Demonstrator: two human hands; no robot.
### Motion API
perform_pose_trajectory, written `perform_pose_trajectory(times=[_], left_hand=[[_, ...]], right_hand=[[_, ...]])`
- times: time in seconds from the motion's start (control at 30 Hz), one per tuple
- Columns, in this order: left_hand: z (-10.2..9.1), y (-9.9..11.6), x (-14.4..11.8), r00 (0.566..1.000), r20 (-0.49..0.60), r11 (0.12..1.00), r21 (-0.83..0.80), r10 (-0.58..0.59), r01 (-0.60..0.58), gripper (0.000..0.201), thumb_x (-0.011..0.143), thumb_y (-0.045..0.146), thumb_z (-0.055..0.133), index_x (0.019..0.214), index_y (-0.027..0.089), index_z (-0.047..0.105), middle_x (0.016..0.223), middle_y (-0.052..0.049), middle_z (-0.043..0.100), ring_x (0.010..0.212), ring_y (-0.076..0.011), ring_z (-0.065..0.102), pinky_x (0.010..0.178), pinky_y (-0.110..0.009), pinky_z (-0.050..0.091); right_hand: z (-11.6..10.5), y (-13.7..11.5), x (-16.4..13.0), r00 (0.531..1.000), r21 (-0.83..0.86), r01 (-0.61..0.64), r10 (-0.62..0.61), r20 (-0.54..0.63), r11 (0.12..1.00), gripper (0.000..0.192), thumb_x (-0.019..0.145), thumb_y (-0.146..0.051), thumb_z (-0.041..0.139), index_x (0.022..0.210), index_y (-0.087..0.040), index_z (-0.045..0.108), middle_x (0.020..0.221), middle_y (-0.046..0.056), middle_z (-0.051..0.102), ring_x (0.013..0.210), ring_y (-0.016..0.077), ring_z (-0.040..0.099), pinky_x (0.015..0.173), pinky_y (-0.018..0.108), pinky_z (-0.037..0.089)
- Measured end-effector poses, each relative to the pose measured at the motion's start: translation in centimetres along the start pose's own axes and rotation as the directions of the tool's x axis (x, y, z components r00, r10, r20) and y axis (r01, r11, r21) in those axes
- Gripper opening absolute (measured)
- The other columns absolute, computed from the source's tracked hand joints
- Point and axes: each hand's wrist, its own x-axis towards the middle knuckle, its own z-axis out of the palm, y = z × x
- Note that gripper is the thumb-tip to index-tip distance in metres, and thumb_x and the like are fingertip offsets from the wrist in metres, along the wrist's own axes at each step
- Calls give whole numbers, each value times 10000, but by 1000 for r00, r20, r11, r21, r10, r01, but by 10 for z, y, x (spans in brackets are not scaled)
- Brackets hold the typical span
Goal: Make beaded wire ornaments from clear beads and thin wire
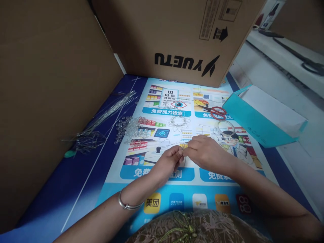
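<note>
My left hand [169, 161] and my right hand [205, 151] meet fingertip to fingertip over a printed poster [174, 189]. Both pinch something very small and clear between them, too small to name; it may be a bead or a thread. A pile of clear beads [130, 130] lies to the left of my hands. A small finished beaded piece [178, 122] rests just beyond them. A bundle of clear wires or strands [106, 113] lies at the far left.
Scissors with red handles [215, 112] and a roll of clear thread [226, 127] lie past my right hand. A teal paper bag [263, 118] lies at the right. Large cardboard boxes [177, 33] wall the back and left [50, 84].
</note>
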Motion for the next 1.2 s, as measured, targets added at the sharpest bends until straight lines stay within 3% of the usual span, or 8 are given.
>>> perform_pose_trajectory(times=[0.17, 0.37, 0.53, 0.77, 1.0, 1.2], left_hand=[[3, 7, -6, 1000, 10, 999, 44, 6, -7, 308, 835, 419, 459, 664, 169, 404, 567, 50, 327, 468, -62, 245, 419, -185, 184], [3, 7, -7, 994, 73, 983, 162, 77, -88, 312, 873, 411, 396, 681, 164, 407, 587, 45, 327, 512, -70, 265, 458, -192, 215], [1, 8, -5, 990, 112, 954, 279, 86, -114, 285, 872, 382, 410, 703, 158, 457, 598, 41, 356, 542, -75, 301, 499, -194, 250], [-1, 5, -2, 960, 7, 843, 478, 278, -248, 211, 861, 310, 438, 745, 163, 535, 688, 13, 465, 687, -114, 424, 637, -215, 339], [2, 1, -3, 940, -66, 824, 504, 334, -258, 184, 864, 301, 429, 805, 178, 552, 711, 12, 491, 688, -118, 430, 634, -216, 361], [-1, 6, -6, 931, -21, 752, 595, 365, -282, 195, 879, 302, 407, 811, 178, 543, 743, 2, 515, 718, -125, 455, 652, -225, 367]], right_hand=[[10, 2, -4, 976, 268, -133, 174, -134, 954, 205, 872, -272, 437, 833, -179, 615, 758, 36, 586, 770, 147, 498, 679, 266, 354], [19, 0, -10, 893, 546, -197, 379, -244, 814, 143, 805, -308, 559, 783, -172, 598, 722, 18, 576, 700, 116, 518, 638, 234, 385], [20, -5, -12, 841, 717, -247, 511, -175, 652, 136, 754, -300, 623, 718, -170, 602, 662, -3, 545, 609, 91, 501, 571, 212, 381], [26, -14, -12, 770, 829, -288, 631, -98, 480, 120, 774, -274, 587, 721, -168, 604, 668, 1, 558, 605, 94, 480, 560, 220, 379], [27, -20, -8, 707, 897, -278, 705, -51, 343, 115, 791, -258, 549, 752, -163, 600, 707, 11, 579, 635, 104, 489, 588, 229, 392], [27, -18, -10, 744, 893, -280, 668, -30, 352, 107, 770, -235, 557, 690, -163, 565, 638, -17, 531, 582, 86, 450, 546, 211, 363]])
